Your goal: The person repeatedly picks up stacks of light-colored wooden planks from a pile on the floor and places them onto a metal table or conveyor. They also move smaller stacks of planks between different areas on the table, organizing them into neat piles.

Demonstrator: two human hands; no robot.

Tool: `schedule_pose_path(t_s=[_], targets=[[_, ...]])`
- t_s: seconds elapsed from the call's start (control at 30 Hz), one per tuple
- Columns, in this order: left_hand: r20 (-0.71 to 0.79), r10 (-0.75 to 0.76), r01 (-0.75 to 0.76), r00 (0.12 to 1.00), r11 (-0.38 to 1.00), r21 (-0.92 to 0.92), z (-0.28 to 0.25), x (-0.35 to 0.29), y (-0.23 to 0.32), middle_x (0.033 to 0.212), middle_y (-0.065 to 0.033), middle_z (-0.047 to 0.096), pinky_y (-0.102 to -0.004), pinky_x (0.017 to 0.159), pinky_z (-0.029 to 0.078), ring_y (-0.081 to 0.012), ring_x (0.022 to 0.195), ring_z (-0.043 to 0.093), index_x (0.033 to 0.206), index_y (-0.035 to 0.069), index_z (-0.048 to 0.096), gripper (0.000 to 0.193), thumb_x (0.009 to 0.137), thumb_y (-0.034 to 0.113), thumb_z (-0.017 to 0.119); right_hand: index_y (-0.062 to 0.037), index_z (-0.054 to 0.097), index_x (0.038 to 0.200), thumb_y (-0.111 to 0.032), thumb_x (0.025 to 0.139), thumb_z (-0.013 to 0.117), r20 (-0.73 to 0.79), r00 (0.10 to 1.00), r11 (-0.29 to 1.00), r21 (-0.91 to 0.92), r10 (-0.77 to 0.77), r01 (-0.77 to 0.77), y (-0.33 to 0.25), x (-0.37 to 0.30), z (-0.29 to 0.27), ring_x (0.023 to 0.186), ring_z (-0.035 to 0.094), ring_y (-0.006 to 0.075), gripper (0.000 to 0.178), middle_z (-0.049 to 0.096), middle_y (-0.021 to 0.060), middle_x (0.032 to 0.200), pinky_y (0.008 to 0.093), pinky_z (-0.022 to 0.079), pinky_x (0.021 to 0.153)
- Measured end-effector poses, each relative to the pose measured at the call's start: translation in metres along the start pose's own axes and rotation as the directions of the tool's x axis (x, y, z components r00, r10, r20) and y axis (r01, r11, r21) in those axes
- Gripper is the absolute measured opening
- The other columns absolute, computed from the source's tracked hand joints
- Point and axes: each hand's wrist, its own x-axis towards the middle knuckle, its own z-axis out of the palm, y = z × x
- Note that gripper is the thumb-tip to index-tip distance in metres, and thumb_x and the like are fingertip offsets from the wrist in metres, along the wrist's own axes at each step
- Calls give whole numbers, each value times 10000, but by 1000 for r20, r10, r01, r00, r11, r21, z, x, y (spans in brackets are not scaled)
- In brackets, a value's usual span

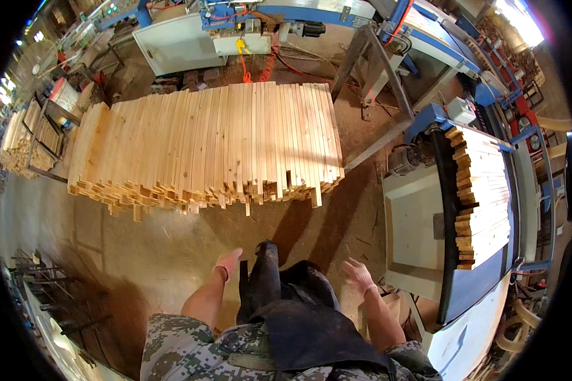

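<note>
My left hand [229, 262], in a pale pinkish glove, hangs over the floor at my left side with fingers stretched out and nothing in it. On the other side, my right hand [358, 275], gloved the same way, is held out with fingers apart and empty. Ahead of both hands lies a wide stack of long, light wooden strips [216, 140], their near ends uneven. Neither hand touches it. A second row of wooden strips [483, 197] rests on the dark conveyor belt [454, 279] to my right, beyond the right hand.
A metal frame [381, 143] borders the stack's right end. Blue and white machinery [286, 13] with red hoses stands behind it. A pale machine cabinet [415, 235] supports the conveyor. Bundled wood [28, 143] stands at far left, dark metal racks [51, 286] at lower left.
</note>
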Motion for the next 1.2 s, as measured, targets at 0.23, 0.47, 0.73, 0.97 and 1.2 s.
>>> schedule_pose_path(t_s=[0.23,0.47,0.73,0.97,1.2], targets=[[310,655,-355,689,-67,932,-22,56,148,1286,-136,731,-472,1118,450,-381,1255,637,1361,81,647,337,1089,216,500,107,257,1639,-405,994,702,130,952,907,290,278,-304,-164,117,-51,1477,500,331,936,463,279,1619,374,438,1166],[-344,171,-258,923,939,-226,-23,81,228,1165,-258,746,-467,934,526,-415,1045,703,1264,-34,688,550,831,297,755,85,176,1663,-416,952,786,-124,943,849,483,309,-215,-142,286,-99,1485,460,387,1062,422,293,1632,415,408,1185],[-404,-108,59,908,990,-131,-21,77,279,1080,-210,778,-419,911,541,-333,989,734,1143,-69,741,495,778,260,802,-65,581,1424,-339,1021,739,-173,892,628,764,417,-145,-115,334,-104,1047,656,194,512,676,34,1160,402,579,912],[-520,-92,174,849,978,111,-19,101,252,1114,-243,780,-434,912,558,-366,1039,747,1084,-68,759,415,820,254,746,-12,646,1335,-446,966,789,-194,901,720,675,387,-164,-110,355,-95,987,677,206,587,715,64,1133,382,554,840],[-492,165,60,855,911,409,-19,62,268,1060,-306,752,-498,967,555,-458,1063,725,1043,-49,766,565,907,495,693,-32,691,1265,-419,981,786,-279,892,692,721,356,-50,-118,347,-88,914,660,147,489,719,30,1063,336,555,758]])
